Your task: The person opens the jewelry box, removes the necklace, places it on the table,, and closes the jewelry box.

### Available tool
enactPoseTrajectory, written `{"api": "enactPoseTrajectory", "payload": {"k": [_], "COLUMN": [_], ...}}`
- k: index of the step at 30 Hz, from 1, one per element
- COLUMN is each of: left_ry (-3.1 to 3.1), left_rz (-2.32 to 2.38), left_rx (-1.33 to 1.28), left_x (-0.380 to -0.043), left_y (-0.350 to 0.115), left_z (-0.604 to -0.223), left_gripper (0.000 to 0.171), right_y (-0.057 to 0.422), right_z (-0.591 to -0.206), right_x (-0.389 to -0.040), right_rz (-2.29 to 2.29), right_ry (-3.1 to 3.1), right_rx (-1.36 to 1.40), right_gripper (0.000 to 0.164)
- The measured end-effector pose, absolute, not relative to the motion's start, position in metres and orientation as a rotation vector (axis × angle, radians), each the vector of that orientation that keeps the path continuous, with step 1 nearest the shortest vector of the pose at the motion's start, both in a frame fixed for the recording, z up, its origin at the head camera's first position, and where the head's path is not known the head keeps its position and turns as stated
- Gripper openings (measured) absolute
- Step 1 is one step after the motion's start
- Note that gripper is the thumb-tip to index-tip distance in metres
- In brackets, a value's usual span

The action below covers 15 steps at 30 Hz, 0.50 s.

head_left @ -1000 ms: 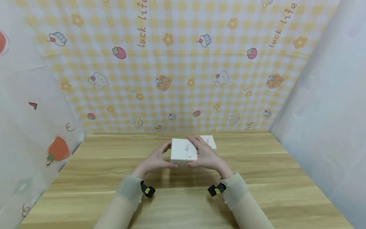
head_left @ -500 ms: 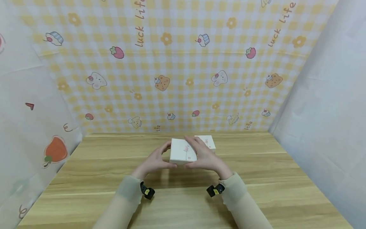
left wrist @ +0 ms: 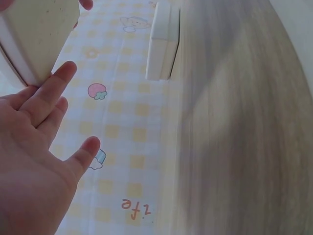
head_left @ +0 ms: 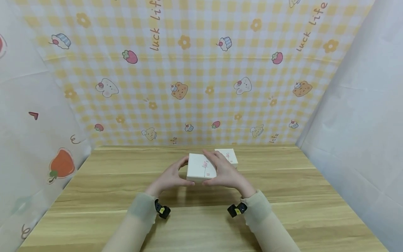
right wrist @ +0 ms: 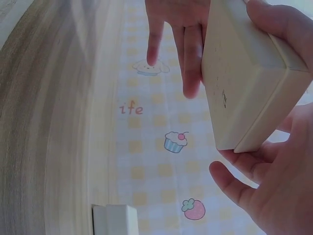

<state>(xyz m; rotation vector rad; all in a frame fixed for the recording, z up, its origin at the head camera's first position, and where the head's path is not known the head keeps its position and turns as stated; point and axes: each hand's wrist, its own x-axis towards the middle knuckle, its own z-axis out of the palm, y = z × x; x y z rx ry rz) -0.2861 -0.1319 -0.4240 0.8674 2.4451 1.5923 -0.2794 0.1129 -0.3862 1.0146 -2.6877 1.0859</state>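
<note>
As left hand (head_left: 170, 177) and right hand (head_left: 226, 174) are gripping the box (head_left: 198, 167), I'm judging it light, stiff, steadiest by its sides.

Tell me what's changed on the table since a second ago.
Nothing clearly moved, beyond very slight shifts; nothing was taken hold of or let go. The left hand and right hand still grip the held box; the second box stays farther back.

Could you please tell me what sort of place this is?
Probably a staged workspace: a wood-patterned tabletop, a yellow checked cloth hanging behind it, and a pale sheet along its right side.
</note>
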Motion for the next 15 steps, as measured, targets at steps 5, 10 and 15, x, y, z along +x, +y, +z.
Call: {"api": "enactPoseTrajectory", "payload": {"k": [5, 10, 15], "left_ry": [2.438, 2.43, 2.433], "left_rz": [1.596, 1.588, 1.577], "left_rx": [0.862, 0.843, 0.84], "left_x": [-0.286, -0.2864, -0.2865], "left_y": [-0.1327, -0.1334, -0.1336], "left_z": [-0.4237, -0.4244, -0.4256], "left_gripper": [0.091, 0.093, 0.095], "right_y": [0.1124, 0.1127, 0.1125], "right_z": [-0.3864, -0.3866, -0.3853], "right_x": [-0.279, -0.2788, -0.2789], "right_rz": [1.084, 1.085, 1.077], "right_ry": [-2.689, -2.694, -2.698], "right_rx": [1.007, 0.996, 0.989], "right_gripper": [0.108, 0.107, 0.107]}}
